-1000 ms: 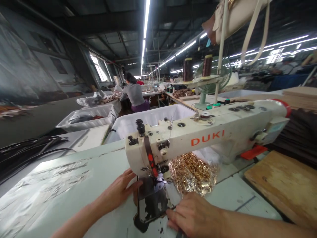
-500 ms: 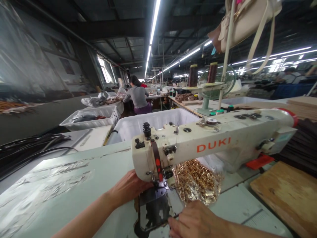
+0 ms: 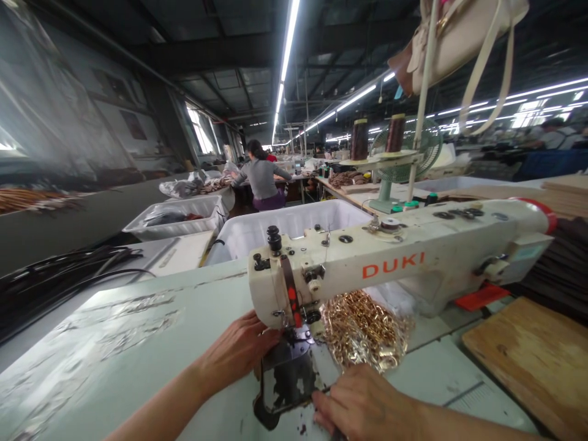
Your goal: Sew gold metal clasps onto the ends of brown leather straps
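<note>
A white sewing machine (image 3: 395, 260) with orange DUKI lettering stands across the table. Its needle and presser foot (image 3: 301, 335) are over a worn, dark metal plate (image 3: 291, 383). My left hand (image 3: 239, 346) lies just left of the foot, its fingers bent together, with the tips partly hidden by the machine head. In front of the plate's right side, my right hand (image 3: 361, 401) is closed, fingers curled under. A bit of something dark shows below it, too little to name. Beyond my right hand lies a heap of gold-coloured metal clasps (image 3: 365, 327) in clear plastic.
A wooden board (image 3: 533, 355) lies at right, near a dark stack of material (image 3: 563, 269). White bins (image 3: 294, 217) stand behind the machine. Thread cones (image 3: 395, 133), a green fan (image 3: 429, 144) and a hanging beige bag (image 3: 463, 49) are beyond. Another person (image 3: 263, 174) sits ahead.
The view has shifted slightly. More of my left hand's fingers now show beside the machine head. A dark edge now shows beneath my right hand. The person ahead has stretched an arm to the right.
</note>
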Tool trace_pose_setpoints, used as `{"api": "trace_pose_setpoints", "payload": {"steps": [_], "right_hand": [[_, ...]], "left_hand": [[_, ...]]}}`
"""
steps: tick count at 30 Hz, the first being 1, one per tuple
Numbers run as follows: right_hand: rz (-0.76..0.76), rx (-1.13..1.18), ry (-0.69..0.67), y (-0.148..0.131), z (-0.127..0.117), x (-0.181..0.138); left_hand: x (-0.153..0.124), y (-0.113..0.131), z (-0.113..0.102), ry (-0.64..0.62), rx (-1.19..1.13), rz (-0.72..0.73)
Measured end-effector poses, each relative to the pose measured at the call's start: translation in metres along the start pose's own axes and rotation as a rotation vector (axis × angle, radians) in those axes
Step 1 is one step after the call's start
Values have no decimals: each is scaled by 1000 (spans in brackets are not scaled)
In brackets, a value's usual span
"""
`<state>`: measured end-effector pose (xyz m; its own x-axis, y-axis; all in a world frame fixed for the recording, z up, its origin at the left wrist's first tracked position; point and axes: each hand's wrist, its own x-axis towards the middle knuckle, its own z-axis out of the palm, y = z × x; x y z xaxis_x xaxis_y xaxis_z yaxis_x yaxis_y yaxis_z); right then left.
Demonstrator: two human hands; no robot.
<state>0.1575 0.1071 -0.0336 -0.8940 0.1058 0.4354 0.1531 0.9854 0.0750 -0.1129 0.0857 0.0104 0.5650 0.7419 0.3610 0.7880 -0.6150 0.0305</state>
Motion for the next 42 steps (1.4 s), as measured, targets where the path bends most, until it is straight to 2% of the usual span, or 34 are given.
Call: {"api": "trace_pose_setpoints", "payload": {"steps": [5,9,14,20,23,28,31,35,37,40,42], "right_hand": [[-6,-1,-4,0,2,0],[-2,-7,14,0,3,0],[-17,-55,38,2,5,1],[-1,-15,4,0,3,0],[0,-16,13,-1,2,-1],[-4,-10,37,0,4,-1],[8,-17,33,-1,2,0],[5,-7,-3,-1,-3,1],[5,-12,-10,-1,-5,2],[3,-30,-9,-1,-4,2],[2,-34,-3,-2,-3,1]], "left_hand": [[-21,7,17,-184,311,-36],[-22,17,26,-258,509,-88],[-14,30,19,-334,585,-104],[-14,41,4,-497,594,-92],[-14,38,-4,-536,516,-99],[-11,23,-11,-466,176,-270],[-9,18,-14,-485,8,-347],[-10,23,-26,-578,-420,-695],[-9,29,-34,-574,-470,-651],[-6,38,-37,-494,-248,-406],[-8,43,-30,-440,-108,-343]]}}
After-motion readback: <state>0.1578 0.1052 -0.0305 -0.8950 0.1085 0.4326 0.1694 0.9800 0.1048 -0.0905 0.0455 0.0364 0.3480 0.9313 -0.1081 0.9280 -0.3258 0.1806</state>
